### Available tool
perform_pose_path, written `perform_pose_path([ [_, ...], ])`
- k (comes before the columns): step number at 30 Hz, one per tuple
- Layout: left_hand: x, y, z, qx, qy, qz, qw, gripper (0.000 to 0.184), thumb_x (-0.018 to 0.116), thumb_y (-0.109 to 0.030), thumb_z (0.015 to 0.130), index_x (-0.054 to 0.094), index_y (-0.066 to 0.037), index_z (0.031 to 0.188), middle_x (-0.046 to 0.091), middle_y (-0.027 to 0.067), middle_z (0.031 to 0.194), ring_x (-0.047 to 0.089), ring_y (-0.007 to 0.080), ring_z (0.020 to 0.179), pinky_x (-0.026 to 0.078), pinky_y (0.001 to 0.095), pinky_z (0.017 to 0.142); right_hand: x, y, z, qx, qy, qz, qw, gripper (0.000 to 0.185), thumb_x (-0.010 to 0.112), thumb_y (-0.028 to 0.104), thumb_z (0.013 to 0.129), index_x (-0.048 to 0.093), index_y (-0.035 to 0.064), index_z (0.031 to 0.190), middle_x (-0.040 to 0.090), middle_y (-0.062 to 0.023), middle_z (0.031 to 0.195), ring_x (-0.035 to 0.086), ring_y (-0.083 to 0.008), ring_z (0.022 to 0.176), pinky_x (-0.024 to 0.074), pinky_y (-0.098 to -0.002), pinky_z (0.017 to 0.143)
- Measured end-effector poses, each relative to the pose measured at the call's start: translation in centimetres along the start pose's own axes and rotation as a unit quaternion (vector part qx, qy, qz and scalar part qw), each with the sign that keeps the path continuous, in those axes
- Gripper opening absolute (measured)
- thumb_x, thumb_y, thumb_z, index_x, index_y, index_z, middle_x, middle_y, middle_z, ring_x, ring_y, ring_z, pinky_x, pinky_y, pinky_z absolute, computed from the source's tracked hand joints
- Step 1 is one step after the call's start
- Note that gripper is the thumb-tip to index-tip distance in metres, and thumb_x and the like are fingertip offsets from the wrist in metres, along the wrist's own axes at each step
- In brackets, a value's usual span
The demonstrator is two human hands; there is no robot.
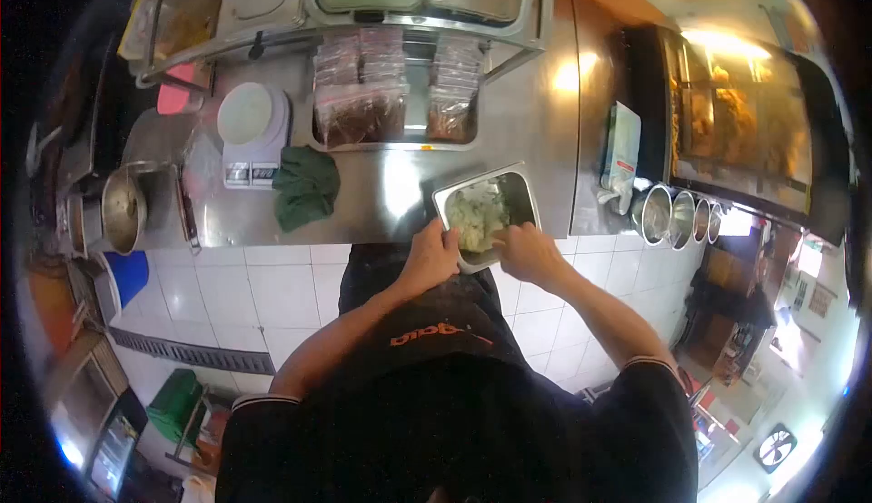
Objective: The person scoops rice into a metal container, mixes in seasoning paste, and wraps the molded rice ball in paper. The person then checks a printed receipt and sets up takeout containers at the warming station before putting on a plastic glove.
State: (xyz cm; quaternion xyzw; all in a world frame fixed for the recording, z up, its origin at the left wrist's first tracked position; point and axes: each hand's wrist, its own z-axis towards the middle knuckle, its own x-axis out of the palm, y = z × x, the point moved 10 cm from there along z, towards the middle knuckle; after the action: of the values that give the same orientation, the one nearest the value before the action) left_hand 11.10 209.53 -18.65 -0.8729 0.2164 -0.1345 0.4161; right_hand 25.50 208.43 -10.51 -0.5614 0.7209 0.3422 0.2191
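1. Metal pan lies at the front edge of the counter.
2. Left hand grips its left rim.
3. Right hand curls over its right side (whether holding something, I cannot tell).

Pale food blurred, upper tray cut off above

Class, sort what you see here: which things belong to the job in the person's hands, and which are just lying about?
Likely in the job:
metal pan, left hand at its rim
pale green food inside, right hand over it

Apparently lying about:
green cloth
kitchen scale
bagged packets
metal bowls at right
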Motion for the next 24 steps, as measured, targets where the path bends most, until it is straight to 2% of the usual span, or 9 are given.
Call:
perform_pose_path([
  [5, -0.7, -0.6, 0.4, -0.015, 0.008, -0.015, 1.000, 0.028, 0.053, -0.020, 0.102, 0.053, 0.008, 0.104, 0.068, 0.0217, 0.078, 0.072, 0.0273, 0.059, 0.057, 0.0385, 0.055, 2.6, -4.4, 1.6, 0.007, -0.170, 0.337, 0.926, 0.024, 0.054, 0.015, 0.097, 0.070, 0.0028, 0.110, 0.064, -0.0067, 0.072, 0.060, -0.0207, 0.054, 0.0489, -0.0341, 0.049],
  [6, -0.5, -0.1, 0.6, -0.016, 0.014, -0.012, 1.000, 0.028, 0.053, -0.020, 0.102, 0.053, 0.008, 0.104, 0.068, 0.0217, 0.078, 0.072, 0.0273, 0.059, 0.057, 0.0385, 0.055, 4.8, -6.1, 2.0, 0.092, -0.029, 0.505, 0.857, 0.024, 0.054, 0.015, 0.098, 0.067, 0.0042, 0.115, 0.053, -0.0001, 0.067, 0.048, -0.0139, 0.049, 0.0402, -0.0293, 0.043],
  [8, -0.5, 0.1, 1.2, 0.011, 0.015, 0.026, 0.999, 0.029, 0.054, -0.021, 0.102, 0.053, 0.008, 0.106, 0.069, 0.0226, 0.081, 0.072, 0.0283, 0.061, 0.057, 0.0392, 0.055, 6.8, -4.2, -0.7, 0.279, 0.153, 0.793, 0.519, 0.029, 0.052, 0.014, 0.102, 0.059, 0.0097, 0.130, 0.030, 0.0091, 0.060, 0.022, -0.0024, 0.042, 0.0180, -0.0202, 0.036],
  [12, -0.5, 0.2, 1.3, -0.003, 0.012, 0.001, 1.000, 0.030, 0.054, -0.021, 0.102, 0.053, 0.009, 0.107, 0.068, 0.0250, 0.086, 0.072, 0.0309, 0.062, 0.058, 0.0397, 0.056, 1.9, -5.0, -3.5, 0.285, 0.058, 0.696, 0.657, 0.028, 0.051, 0.019, 0.104, 0.059, 0.0106, 0.129, 0.028, 0.0106, 0.060, 0.023, -0.0014, 0.044, 0.0191, -0.0194, 0.037],
  [14, -0.4, 0.2, 1.3, -0.012, 0.019, 0.001, 1.000, 0.031, 0.054, -0.021, 0.102, 0.053, 0.009, 0.107, 0.068, 0.0245, 0.085, 0.072, 0.0311, 0.063, 0.058, 0.0394, 0.056, 0.2, -6.9, -0.5, 0.131, -0.171, 0.344, 0.914, 0.030, 0.052, 0.018, 0.100, 0.060, 0.0067, 0.127, 0.053, -0.0125, 0.068, 0.049, -0.0289, 0.052, 0.0399, -0.0404, 0.046],
  [15, -0.2, 0.0, 1.2, -0.017, 0.024, -0.004, 1.000, 0.031, 0.054, -0.022, 0.102, 0.053, 0.009, 0.107, 0.068, 0.0240, 0.084, 0.072, 0.0312, 0.063, 0.058, 0.0390, 0.056, -1.1, -4.7, -0.4, 0.043, -0.272, 0.124, 0.953, 0.032, 0.052, 0.017, 0.098, 0.060, 0.0048, 0.126, 0.065, -0.0240, 0.071, 0.063, -0.0426, 0.055, 0.0504, -0.0509, 0.050],
  [18, -0.3, -0.8, 0.9, -0.027, 0.022, 0.022, 0.999, 0.031, 0.053, -0.022, 0.102, 0.053, 0.009, 0.107, 0.067, 0.0223, 0.081, 0.072, 0.0315, 0.063, 0.058, 0.0383, 0.055, 1.4, 0.2, 1.5, 0.166, -0.026, 0.082, 0.982, 0.033, 0.046, 0.014, 0.094, 0.065, 0.0006, 0.117, 0.068, -0.0303, 0.090, 0.068, -0.0469, 0.089, 0.0546, -0.0534, 0.078],
  [22, -0.1, -0.8, 1.3, -0.021, 0.021, 0.016, 0.999, 0.032, 0.053, -0.022, 0.103, 0.052, 0.010, 0.107, 0.066, 0.0218, 0.083, 0.072, 0.0318, 0.062, 0.059, 0.0391, 0.055, -2.9, -3.8, -0.8, -0.006, -0.125, 0.115, 0.985, 0.027, 0.049, 0.012, 0.092, 0.071, -0.0003, 0.104, 0.069, -0.0282, 0.092, 0.068, -0.0455, 0.087, 0.0553, -0.0523, 0.078],
  [24, -0.1, -0.2, 1.0, -0.029, 0.021, 0.014, 0.999, 0.032, 0.053, -0.022, 0.103, 0.052, 0.010, 0.108, 0.067, 0.0229, 0.088, 0.072, 0.0323, 0.063, 0.060, 0.0394, 0.054, -1.1, -4.7, 0.9, 0.067, -0.148, 0.140, 0.977, 0.027, 0.050, 0.012, 0.091, 0.071, -0.0010, 0.102, 0.069, -0.0288, 0.093, 0.068, -0.0454, 0.087, 0.0553, -0.0517, 0.078],
])
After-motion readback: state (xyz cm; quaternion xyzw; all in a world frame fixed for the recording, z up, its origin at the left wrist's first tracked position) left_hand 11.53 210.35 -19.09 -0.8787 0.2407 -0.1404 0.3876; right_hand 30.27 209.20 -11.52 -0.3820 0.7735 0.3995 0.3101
